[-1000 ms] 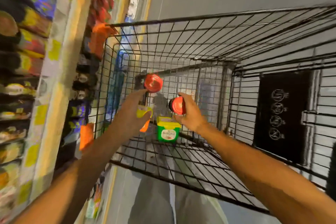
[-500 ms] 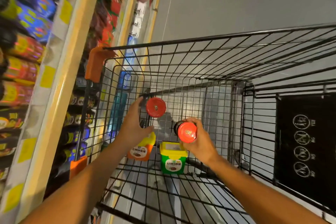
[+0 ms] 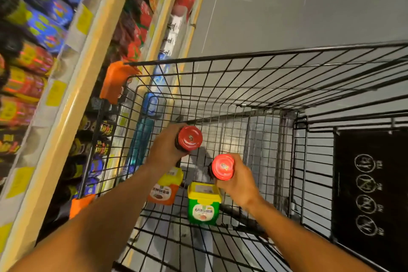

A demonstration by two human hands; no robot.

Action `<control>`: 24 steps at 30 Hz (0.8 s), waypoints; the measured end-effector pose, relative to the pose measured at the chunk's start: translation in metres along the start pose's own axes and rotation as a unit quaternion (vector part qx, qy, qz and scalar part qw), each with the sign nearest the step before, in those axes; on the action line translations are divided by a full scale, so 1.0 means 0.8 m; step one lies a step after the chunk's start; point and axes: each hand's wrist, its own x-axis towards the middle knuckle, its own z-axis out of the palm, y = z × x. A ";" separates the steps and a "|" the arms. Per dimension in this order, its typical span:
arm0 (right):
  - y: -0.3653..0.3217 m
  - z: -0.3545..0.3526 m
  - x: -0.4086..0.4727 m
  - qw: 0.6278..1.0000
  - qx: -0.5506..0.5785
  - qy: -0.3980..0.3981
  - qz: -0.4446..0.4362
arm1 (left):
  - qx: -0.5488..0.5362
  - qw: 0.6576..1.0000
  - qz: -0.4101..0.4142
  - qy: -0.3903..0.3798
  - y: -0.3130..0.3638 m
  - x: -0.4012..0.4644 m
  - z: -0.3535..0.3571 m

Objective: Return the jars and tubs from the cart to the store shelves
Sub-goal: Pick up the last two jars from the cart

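Observation:
Inside the black wire cart (image 3: pixel 231 55), my left hand (image 3: pixel 164 150) grips a dark jar with a red lid (image 3: pixel 190 138). My right hand (image 3: pixel 239 180) grips a second jar with a red lid (image 3: pixel 223 166), a little lower and to the right. Both jars are held above the cart floor. Below them on the cart floor stand an orange tub with a yellow lid (image 3: pixel 164 190) and a green tub with a yellow lid (image 3: pixel 203 204), side by side.
Store shelves (image 3: pixel 72 77) packed with colourful packets and jars run along the left, close to the cart's orange corner bumpers (image 3: pixel 114 81). A black sign panel (image 3: pixel 371 194) covers the cart's right side. Grey floor lies beyond the cart.
Both hands have lifted their red-lidded jars up from the cart floor, and the view has tilted so more shelf and floor show. The two tubs have stayed put.

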 end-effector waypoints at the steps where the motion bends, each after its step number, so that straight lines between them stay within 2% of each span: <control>1: -0.002 -0.003 0.000 1.000 -0.017 0.001 -0.004 | 0.004 1.000 0.001 0.002 0.004 0.002 0.000; 5: 0.006 -0.010 -0.004 1.000 -0.016 0.013 -0.001 | -0.026 1.000 -0.008 -0.009 0.011 0.011 0.008; 10: -0.039 -0.043 -0.027 0.998 0.028 0.039 -0.033 | -0.116 0.992 -0.039 0.014 0.034 -0.027 -0.017; 16: -0.184 -0.114 -0.108 0.992 0.060 0.073 -0.079 | -0.231 0.964 -0.089 0.097 0.169 -0.134 -0.147; 24: -0.420 -0.176 -0.233 0.967 0.108 0.060 -0.225 | -0.238 0.936 -0.027 0.260 0.338 -0.262 -0.333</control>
